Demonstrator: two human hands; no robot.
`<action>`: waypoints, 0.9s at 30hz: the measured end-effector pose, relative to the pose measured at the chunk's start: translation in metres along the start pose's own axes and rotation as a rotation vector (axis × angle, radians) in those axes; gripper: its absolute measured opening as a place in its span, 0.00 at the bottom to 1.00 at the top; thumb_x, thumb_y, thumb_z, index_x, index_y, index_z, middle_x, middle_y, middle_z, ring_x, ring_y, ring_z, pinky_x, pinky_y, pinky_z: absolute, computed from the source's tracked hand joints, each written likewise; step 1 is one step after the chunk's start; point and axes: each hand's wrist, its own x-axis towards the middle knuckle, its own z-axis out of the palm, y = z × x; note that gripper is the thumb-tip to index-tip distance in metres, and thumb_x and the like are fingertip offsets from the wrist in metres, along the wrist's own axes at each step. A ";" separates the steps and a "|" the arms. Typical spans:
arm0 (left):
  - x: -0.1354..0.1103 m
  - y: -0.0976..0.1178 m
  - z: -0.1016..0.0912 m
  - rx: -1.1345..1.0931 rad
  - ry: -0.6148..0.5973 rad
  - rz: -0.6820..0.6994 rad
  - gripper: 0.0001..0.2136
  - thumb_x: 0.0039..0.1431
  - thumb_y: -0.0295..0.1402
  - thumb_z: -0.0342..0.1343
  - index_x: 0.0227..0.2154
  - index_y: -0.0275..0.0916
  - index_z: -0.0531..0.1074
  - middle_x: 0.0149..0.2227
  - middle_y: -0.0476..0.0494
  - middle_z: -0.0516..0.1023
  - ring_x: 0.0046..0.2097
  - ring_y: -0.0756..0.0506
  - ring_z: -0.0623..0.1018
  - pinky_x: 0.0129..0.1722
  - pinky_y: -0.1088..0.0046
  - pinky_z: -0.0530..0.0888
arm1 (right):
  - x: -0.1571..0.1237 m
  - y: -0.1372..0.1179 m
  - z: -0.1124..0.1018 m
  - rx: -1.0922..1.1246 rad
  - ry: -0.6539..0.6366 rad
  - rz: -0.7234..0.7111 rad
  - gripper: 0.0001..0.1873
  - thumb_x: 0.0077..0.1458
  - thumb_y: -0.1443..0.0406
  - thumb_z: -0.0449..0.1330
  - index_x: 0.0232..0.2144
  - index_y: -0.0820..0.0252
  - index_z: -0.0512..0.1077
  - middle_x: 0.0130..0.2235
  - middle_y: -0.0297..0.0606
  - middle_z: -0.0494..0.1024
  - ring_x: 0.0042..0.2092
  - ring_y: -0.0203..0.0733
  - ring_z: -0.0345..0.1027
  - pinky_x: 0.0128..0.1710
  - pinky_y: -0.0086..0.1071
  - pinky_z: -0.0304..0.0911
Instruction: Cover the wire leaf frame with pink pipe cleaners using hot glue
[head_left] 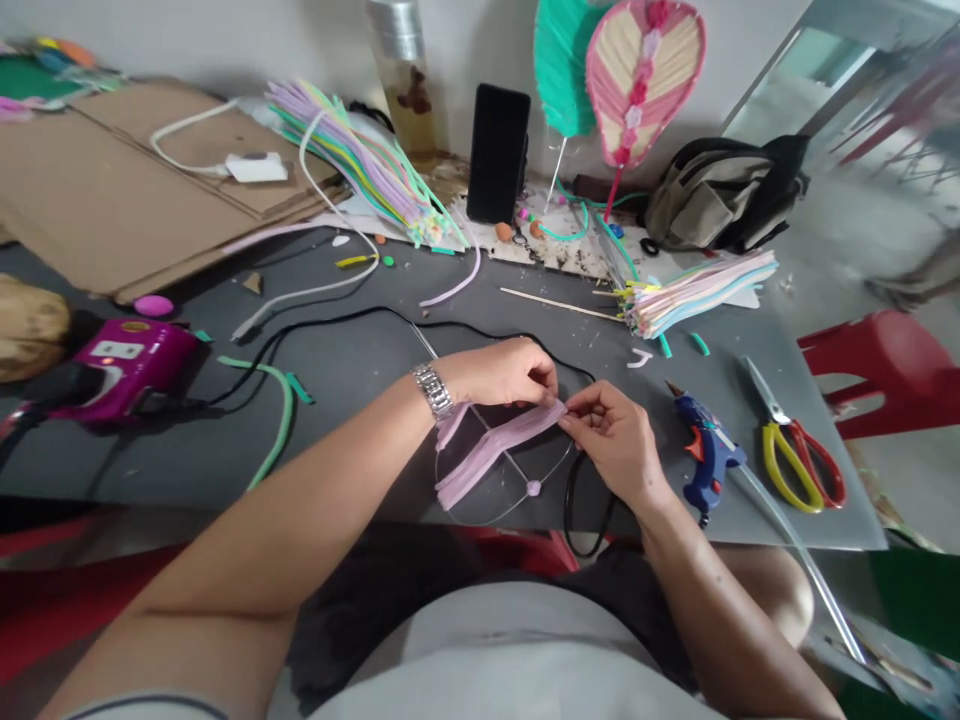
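A thin wire frame with a rounded outline lies low over the table's front part. Lilac pipe cleaners run side by side across it in a flat band, and a small lilac knot sits on its centre wire. My left hand, with a metal watch at the wrist, is closed at the band's upper right end; its fingertips are partly hidden. From the right, my right hand pinches the tip of the same band between thumb and forefinger.
A blue glue gun and scissors lie at right. Pipe cleaner bundles, a phone and two leaf-shaped fans stand behind. A purple power socket and black cable are at left.
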 end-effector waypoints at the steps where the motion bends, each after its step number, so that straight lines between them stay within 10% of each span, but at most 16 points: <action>1: 0.000 0.000 0.000 0.013 0.009 0.007 0.06 0.55 0.34 0.60 0.30 0.36 0.77 0.25 0.49 0.74 0.27 0.51 0.69 0.29 0.74 0.64 | 0.000 0.000 0.001 -0.008 -0.007 0.001 0.10 0.50 0.60 0.69 0.31 0.58 0.73 0.23 0.29 0.72 0.22 0.32 0.62 0.21 0.26 0.57; 27: 0.000 -0.005 0.004 0.094 0.000 0.115 0.06 0.51 0.25 0.58 0.29 0.34 0.81 0.27 0.47 0.81 0.30 0.51 0.73 0.31 0.74 0.64 | 0.001 -0.004 0.000 -0.208 -0.102 -0.059 0.05 0.49 0.68 0.64 0.28 0.57 0.70 0.25 0.27 0.70 0.24 0.30 0.58 0.23 0.25 0.52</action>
